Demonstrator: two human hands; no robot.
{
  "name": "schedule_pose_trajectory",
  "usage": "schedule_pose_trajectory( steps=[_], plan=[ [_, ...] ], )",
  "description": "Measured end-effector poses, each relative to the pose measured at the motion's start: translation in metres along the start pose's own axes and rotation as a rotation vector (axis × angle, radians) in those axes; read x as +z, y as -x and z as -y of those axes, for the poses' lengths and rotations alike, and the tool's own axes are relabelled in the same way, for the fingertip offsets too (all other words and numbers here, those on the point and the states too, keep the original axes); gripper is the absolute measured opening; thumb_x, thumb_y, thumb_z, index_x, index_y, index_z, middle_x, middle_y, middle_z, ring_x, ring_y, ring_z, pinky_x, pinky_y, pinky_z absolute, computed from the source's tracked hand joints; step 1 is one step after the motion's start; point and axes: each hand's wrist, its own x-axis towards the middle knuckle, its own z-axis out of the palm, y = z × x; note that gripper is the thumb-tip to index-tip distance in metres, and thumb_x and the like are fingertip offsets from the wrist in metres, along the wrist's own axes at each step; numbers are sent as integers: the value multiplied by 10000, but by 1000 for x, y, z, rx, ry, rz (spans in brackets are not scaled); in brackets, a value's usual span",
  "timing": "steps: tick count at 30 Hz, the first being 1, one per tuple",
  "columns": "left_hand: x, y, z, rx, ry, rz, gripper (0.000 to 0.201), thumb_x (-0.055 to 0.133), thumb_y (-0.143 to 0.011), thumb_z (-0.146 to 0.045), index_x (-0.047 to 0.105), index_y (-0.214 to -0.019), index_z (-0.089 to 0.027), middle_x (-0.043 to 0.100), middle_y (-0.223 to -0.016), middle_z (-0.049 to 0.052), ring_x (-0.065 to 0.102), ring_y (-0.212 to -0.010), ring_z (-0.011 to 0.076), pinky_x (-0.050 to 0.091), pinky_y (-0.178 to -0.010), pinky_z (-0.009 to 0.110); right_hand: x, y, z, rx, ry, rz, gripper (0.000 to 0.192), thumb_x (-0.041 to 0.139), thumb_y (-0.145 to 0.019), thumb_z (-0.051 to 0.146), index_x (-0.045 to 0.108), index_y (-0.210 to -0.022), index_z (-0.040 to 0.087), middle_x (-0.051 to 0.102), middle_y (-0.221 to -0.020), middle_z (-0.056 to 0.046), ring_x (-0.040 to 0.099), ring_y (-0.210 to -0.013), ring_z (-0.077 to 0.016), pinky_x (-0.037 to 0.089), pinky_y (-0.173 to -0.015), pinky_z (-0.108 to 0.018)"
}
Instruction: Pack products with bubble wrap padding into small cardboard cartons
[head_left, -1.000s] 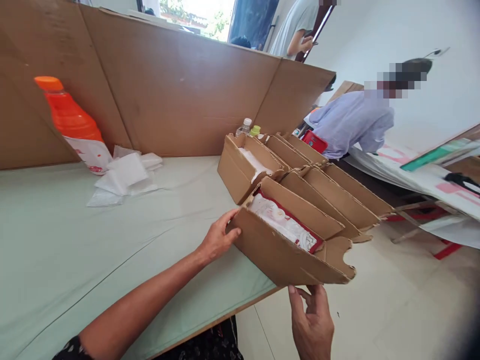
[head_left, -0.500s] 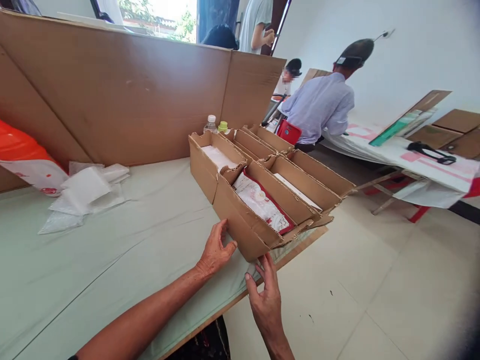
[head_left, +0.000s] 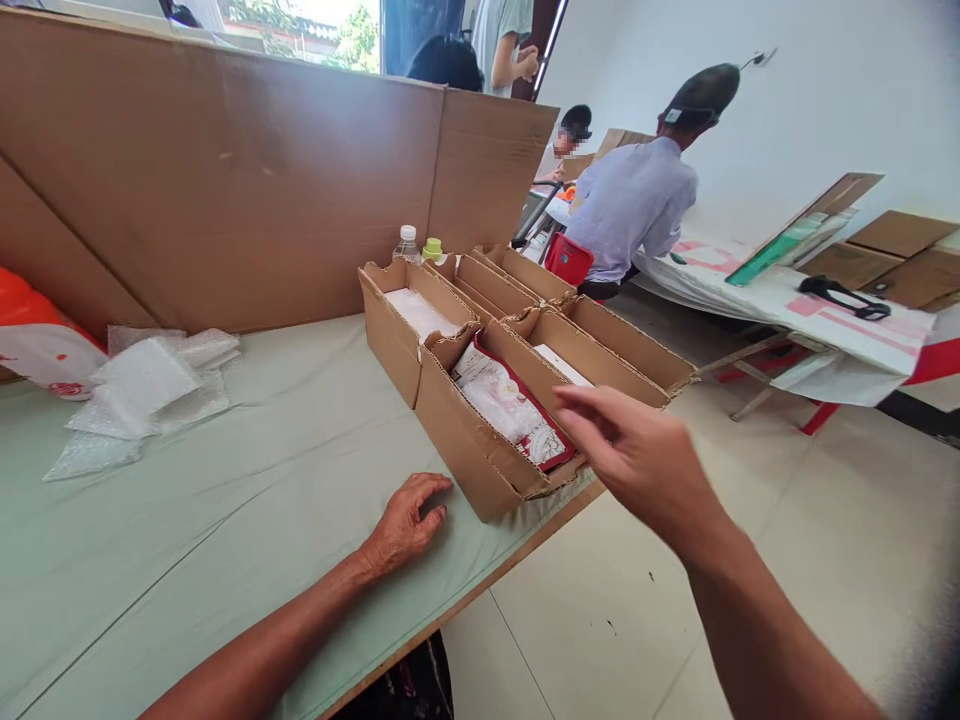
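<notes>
Our right hand (head_left: 637, 455) hovers spread and empty in front of the near cardboard box (head_left: 480, 450), hiding its far right corner and part of the neighbouring box. Our left hand (head_left: 405, 515) lies loosely curled on the green worktop (head_left: 225, 520), holding nothing, just short of the box's near left wall and not touching it. Inside the box, beside the right fingertips, is a red-and-white packet (head_left: 514, 408); its print is too small to read. Box and packet run lengthwise away from us, slanting toward the upper left. Beyond it, a second box (head_left: 401, 320) holds white wrapping. Far to the left of the left hand: bubble wrap (head_left: 142, 385) and an orange bottle (head_left: 37, 335), cut off by the frame edge.
</notes>
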Motion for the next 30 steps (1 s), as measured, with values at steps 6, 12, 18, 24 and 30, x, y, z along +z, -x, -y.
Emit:
schedule_pose_trajectory(
  steps=[6, 12, 18, 24, 30],
  plan=[
    [-6, -1, -5, -75, 33, 0, 360, 565, -755, -195, 713, -1083, -174, 723, -1128, 105, 639, -1096, 249, 478, -1023, 413, 47, -79, 34, -136, 572, 746, 216, 605, -893, 222, 704, -1065, 136, 757, -1012, -189, 728, -979, -314, 496, -745, -331],
    [-27, 10, -6, -224, 143, -12, 322, 566, -820, -280, 707, -1082, -158, 762, -1054, 108, 708, -992, 232, 550, -880, 353, 3, -131, 25, -121, 214, 252, 168, 571, -905, 313, 662, -947, 178, 723, -867, -77, 654, -749, -209, 416, -621, -282],
    [-68, 2, -31, -304, 164, -109, 377, 616, -845, -439, 708, -1092, -169, 758, -1098, 127, 705, -1061, 260, 536, -921, 379, 58, -220, 76, -148, 284, 537, 207, 616, -885, 237, 710, -1032, 126, 730, -1066, -114, 654, -911, -209, 448, -713, -270],
    [-126, -9, -68, -274, 111, -386, 401, 720, -775, -487, 732, -1028, -176, 783, -984, 108, 722, -969, 260, 543, -916, 408, 122, -236, 95, -88, 333, 669, 257, 708, -707, 51, 765, -955, 87, 759, -999, -168, 688, -906, -250, 471, -712, -276],
    [-153, -35, -98, -111, 233, -582, 451, 815, -725, -445, 707, -1083, -193, 741, -1087, 99, 705, -981, 235, 578, -842, 366, 79, -233, 88, -85, 244, 392, 251, 574, -859, 155, 718, -1055, 90, 720, -1049, -130, 644, -925, -202, 435, -716, -264]
  ],
)
